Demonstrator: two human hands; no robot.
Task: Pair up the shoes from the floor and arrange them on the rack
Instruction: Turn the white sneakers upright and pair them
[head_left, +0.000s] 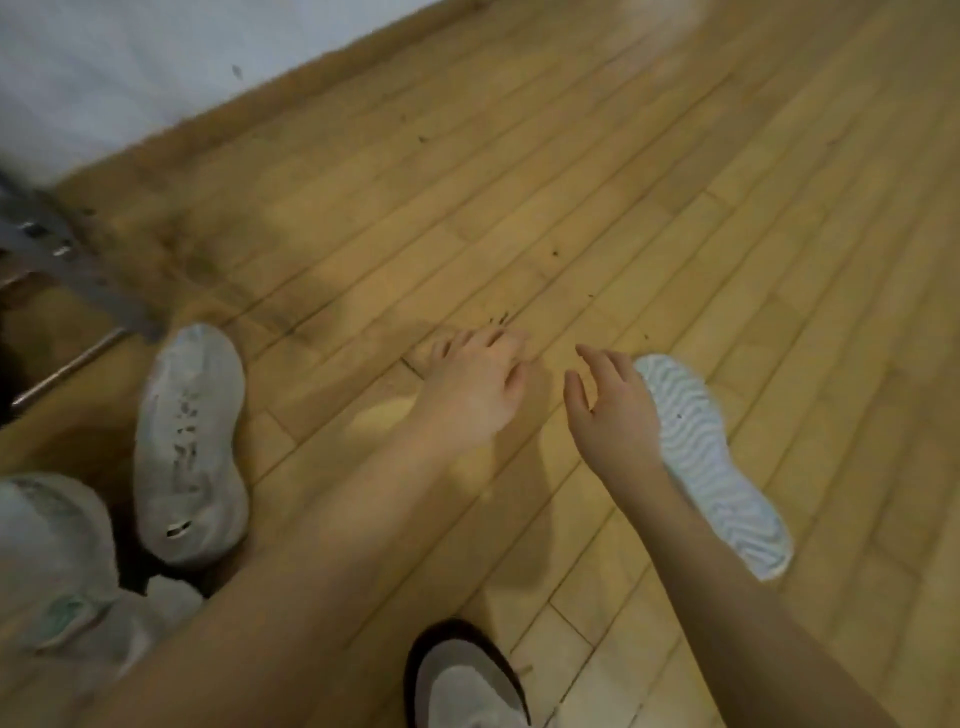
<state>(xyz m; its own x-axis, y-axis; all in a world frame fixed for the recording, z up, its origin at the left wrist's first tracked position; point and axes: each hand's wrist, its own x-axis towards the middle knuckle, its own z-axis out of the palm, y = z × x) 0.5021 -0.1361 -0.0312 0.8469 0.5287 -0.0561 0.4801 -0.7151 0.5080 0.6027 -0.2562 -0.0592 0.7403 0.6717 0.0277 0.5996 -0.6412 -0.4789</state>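
A pale shoe (722, 467) lies sole-up on the wooden floor at the right, its wavy white tread showing. My right hand (613, 415) hovers just left of its toe with loose, spread fingers and holds nothing. My left hand (478, 384) reaches over bare floor in the middle, fingers relaxed and empty. A grey-white sneaker (189, 447) lies sole-up at the left. Another pale sneaker with green marks (67, 566) sits at the lower left. A grey shoe with a dark rim (467, 680) is at the bottom edge.
A metal rack leg and bar (67, 260) stand at the far left, beside a white wall (156, 62) along the top left. Small dark specks dot the floorboards (675, 182).
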